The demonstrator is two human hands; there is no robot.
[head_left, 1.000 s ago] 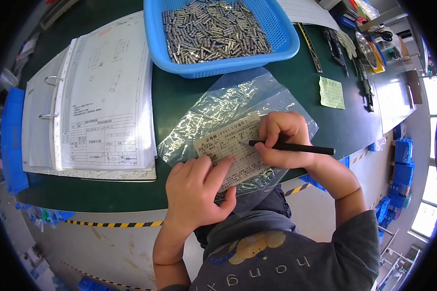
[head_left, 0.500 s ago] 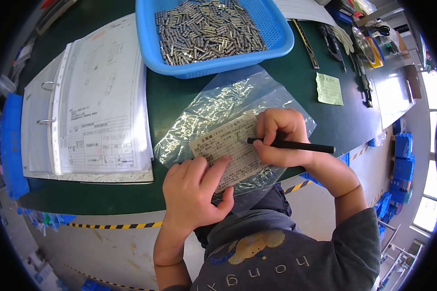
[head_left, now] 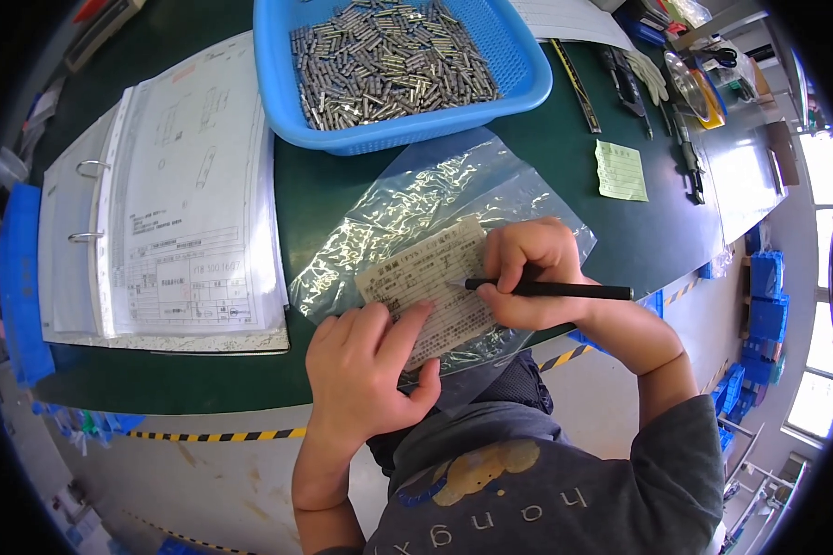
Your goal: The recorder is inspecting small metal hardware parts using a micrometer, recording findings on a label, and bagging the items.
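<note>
A clear plastic bag [head_left: 518, 180] lies on the green table, and on it rests a printed paper label [head_left: 435, 324] with form lines. My right hand [head_left: 535, 273] grips a black pen [head_left: 574, 289], its tip on or just over the upper middle of the label. My left hand [head_left: 366, 370] lies with fingers stretched out, fingertips pressing the label's lower left part. Beyond the bag stands a blue plastic basket [head_left: 393, 139] holding many small metal pins [head_left: 389, 65].
An open ring binder [head_left: 111, 250] with drawings in sleeves lies at left. On the right are a green note [head_left: 622, 170], a tape-like ruler [head_left: 576, 85], a caliper-like tool [head_left: 690, 162] and a glove [head_left: 648, 74]. The table's near edge [head_left: 204, 398] runs in front of me.
The pen tip has shifted slightly on the label with my right hand. The whole view has moved a little; my left hand keeps its place on the label.
</note>
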